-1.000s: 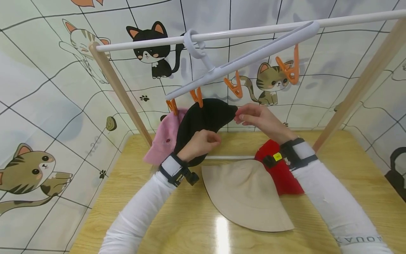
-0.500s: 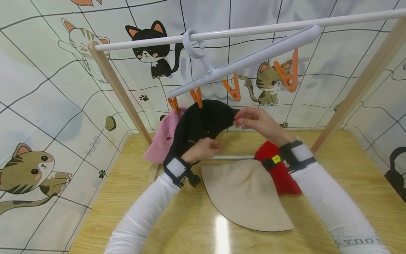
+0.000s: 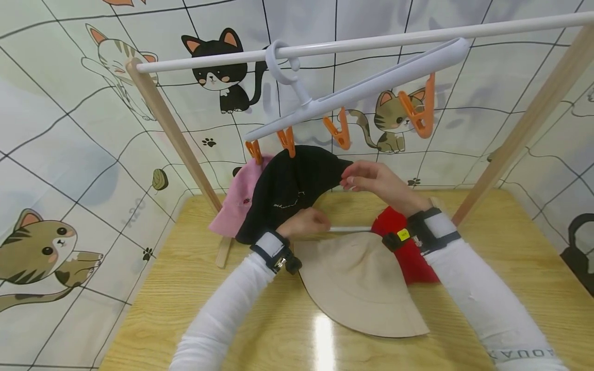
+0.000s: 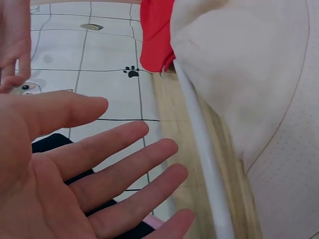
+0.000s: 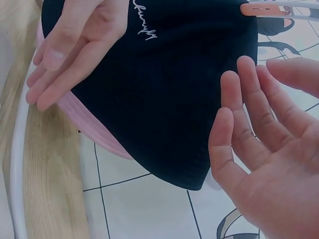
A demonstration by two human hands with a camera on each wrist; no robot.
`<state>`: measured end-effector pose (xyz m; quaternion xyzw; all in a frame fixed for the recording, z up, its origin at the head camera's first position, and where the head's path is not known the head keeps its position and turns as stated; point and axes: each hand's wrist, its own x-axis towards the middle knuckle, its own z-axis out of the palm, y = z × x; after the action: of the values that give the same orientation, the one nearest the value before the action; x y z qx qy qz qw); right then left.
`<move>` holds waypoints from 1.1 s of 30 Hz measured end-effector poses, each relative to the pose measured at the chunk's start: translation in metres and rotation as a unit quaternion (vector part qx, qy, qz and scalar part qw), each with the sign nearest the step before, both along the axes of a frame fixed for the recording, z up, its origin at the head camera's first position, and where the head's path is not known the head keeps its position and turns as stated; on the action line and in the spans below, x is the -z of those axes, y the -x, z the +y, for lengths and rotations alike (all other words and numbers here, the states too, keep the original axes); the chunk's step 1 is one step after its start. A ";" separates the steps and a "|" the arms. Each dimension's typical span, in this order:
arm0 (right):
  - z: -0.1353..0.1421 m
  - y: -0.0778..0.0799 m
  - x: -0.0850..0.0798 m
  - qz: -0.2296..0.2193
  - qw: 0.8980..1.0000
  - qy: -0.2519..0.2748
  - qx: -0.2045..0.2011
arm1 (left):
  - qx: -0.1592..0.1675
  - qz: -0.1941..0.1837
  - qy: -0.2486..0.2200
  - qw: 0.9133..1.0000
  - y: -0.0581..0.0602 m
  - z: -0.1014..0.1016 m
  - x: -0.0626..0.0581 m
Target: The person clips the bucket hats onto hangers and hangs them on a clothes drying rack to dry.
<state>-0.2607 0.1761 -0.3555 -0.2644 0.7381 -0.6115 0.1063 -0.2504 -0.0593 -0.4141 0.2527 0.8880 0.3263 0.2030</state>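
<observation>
A black bucket hat (image 3: pixel 297 180) with a line of light script hangs from an orange clip (image 3: pixel 287 141). Behind it, to the left, a pink hat (image 3: pixel 238 198) hangs from another clip (image 3: pixel 253 151). My left hand (image 3: pixel 303 222) is just below the black hat, fingers extended and nothing in them, as the left wrist view shows. Beside the hat's right brim tip is my right hand (image 3: pixel 373 180), fingers relaxed and holding nothing. Nearest my left hand lies a beige bucket hat (image 3: pixel 362 288), folded flat on the table. A red hat (image 3: pixel 406 252) lies partly under it, partly hidden by my right wrist.
A grey-white hanger (image 3: pixel 362 93) hooks over the white rail (image 3: pixel 352 46) and tilts up to the right. Two orange clips, one at the middle (image 3: pixel 339 130) and one at the right (image 3: pixel 422 108), hold nothing. Wooden posts stand either side; a low white bar (image 3: pixel 350 229) crosses behind.
My left hand has moved down and right, away from the black hat, uncovering its script. The hanger and right-hand clips have swung slightly. My right hand has barely moved.
</observation>
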 end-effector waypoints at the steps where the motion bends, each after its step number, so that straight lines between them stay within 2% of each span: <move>1: 0.000 0.000 0.001 -0.001 1.000 0.001 0.001 | 0.002 -0.001 -0.002 1.000 0.001 0.001 0.002; 8: 0.000 0.000 0.004 -0.001 1.000 -0.004 0.002 | 0.017 -0.004 -0.010 1.000 0.006 0.012 0.016; 15: -0.001 -0.001 0.006 -0.001 1.000 0.002 -0.002 | 0.060 -0.017 -0.035 0.997 0.013 0.025 0.036; 20: -0.002 -0.002 0.007 -0.006 1.000 0.005 -0.009 | 0.055 -0.032 -0.039 0.997 0.014 0.027 0.047; 27: -0.003 -0.002 0.010 -0.010 1.000 0.005 -0.006 | 0.037 -0.055 -0.011 0.998 0.011 0.033 0.047; 33: -0.003 -0.002 0.014 -0.014 1.000 0.007 -0.007 | 0.041 -0.065 0.010 0.997 0.009 0.038 0.045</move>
<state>-0.2586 0.1731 -0.3696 -0.2620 0.7305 -0.6193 0.1188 -0.2592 -0.0208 -0.4592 0.2646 0.8651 0.3245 0.2761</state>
